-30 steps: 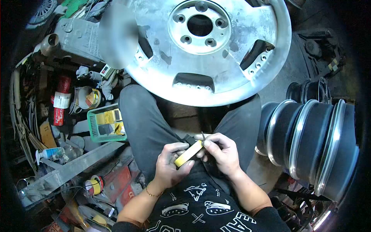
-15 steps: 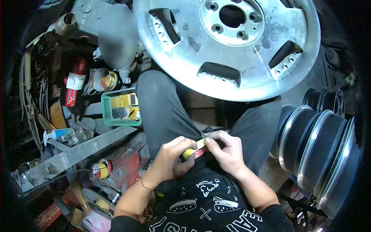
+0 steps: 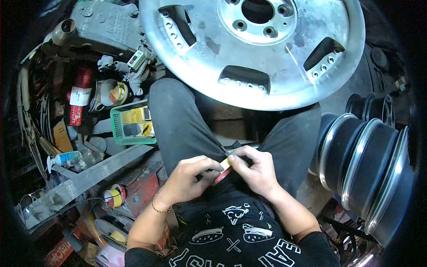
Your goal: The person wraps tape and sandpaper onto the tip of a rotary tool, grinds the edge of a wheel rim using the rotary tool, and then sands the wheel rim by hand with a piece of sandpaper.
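A small roll of yellow tape with a red side (image 3: pixel 223 172) is held between both hands above the lap. My left hand (image 3: pixel 194 177) is closed round its left side, thumb and fingers pinching it. The fingers of my right hand (image 3: pixel 254 169) are pressed together at the roll's upper right edge. A thin dark piece sticks up near those fingertips; what it is cannot be made out. Beyond the knees lies a large silver wheel rim (image 3: pixel 209 73) with a round centre hole and several slots.
To the left are a green basket (image 3: pixel 116 127) of sanding pads, a metal beam (image 3: pixel 95 178), a red-wrapped roll (image 3: pixel 82 91) and another yellow tape roll (image 3: pixel 114 198). Several dark rims (image 3: pixel 369 162) stand at the right. A grey metal block (image 3: pixel 106 24) lies upper left.
The view has shifted slightly, so the wheel and basket appear further left and higher. Less of the roll's yellow shows between my hands, and my left hand's fingers have moved over it.
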Demonstrator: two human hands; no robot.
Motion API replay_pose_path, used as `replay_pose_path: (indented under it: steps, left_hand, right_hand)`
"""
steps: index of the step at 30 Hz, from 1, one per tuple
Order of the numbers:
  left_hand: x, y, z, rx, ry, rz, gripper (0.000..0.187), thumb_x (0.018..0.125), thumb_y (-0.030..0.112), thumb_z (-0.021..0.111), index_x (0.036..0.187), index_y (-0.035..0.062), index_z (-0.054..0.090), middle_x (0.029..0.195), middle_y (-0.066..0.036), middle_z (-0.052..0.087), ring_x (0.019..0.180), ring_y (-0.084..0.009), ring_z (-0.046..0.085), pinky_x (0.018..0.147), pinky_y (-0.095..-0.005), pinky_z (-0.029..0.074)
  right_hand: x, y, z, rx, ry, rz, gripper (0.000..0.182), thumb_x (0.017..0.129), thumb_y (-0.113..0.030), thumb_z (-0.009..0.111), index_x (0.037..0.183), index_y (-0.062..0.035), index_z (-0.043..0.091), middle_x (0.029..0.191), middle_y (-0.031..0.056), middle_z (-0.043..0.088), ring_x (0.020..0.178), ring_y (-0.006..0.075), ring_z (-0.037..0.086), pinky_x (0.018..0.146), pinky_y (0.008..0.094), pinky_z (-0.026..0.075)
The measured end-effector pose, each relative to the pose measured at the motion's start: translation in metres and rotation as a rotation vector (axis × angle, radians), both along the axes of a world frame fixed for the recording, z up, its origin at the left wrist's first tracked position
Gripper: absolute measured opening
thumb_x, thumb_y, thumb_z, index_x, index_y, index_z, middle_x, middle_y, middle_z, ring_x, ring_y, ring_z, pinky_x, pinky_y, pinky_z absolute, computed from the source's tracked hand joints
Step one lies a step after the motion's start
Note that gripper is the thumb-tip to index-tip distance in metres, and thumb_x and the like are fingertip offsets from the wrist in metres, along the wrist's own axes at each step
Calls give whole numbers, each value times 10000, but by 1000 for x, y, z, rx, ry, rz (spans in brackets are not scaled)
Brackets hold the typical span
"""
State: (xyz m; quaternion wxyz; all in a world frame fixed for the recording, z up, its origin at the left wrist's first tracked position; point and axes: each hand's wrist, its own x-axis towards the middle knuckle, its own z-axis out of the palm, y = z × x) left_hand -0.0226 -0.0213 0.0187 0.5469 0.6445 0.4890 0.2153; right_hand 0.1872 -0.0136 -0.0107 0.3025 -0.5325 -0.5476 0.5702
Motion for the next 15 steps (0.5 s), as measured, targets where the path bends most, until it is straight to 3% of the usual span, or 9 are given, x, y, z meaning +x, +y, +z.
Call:
replay_pose_path:
  steps: [2, 5, 8, 11, 15]
  left_hand:
    - [-4, 2, -4, 59, 19, -87, 190, 829, -24, 678, 1016, 2, 652, 898, -154, 654, 805, -328, 659, 748, -342, 522]
    - [0, 0, -3, 80, 111, -79, 259, 813, -26, 657, 1064, 23, 615, 953, -179, 627, 902, -368, 646, 760, -410, 514]
    - [2, 0, -8, 131, 76, -75, 274, 813, -49, 639, 1074, 18, 591, 990, -181, 605, 936, -381, 628, 790, -418, 507]
    - [6, -1, -1, 64, -3, -11, 157, 856, -29, 639, 1000, 13, 595, 954, -155, 609, 866, -340, 616, 787, -374, 502]
    - [0, 1, -6, 131, 7, -76, 193, 845, -29, 644, 1021, 19, 581, 952, -149, 602, 862, -332, 615, 792, -382, 497]
  right_hand:
    - [-1, 0, 0, -8, -23, 11, 159, 886, -161, 704, 948, -15, 709, 684, 106, 659, 553, 91, 569, 546, 258, 455]
    - [-2, 0, -1, 7, 2, -15, 162, 883, -165, 704, 938, -14, 710, 662, 109, 647, 547, 92, 569, 539, 260, 450]
    - [0, 2, -2, -33, -24, -14, 171, 885, -175, 703, 931, -10, 710, 640, 105, 637, 540, 78, 561, 531, 253, 442]
    - [1, 4, -3, -89, -29, -21, 176, 889, -179, 700, 934, -10, 712, 623, 93, 633, 538, 61, 554, 526, 245, 436]
    - [1, 2, -2, -84, -46, -5, 179, 891, -182, 700, 941, -11, 716, 622, 82, 634, 533, 54, 535, 524, 240, 432]
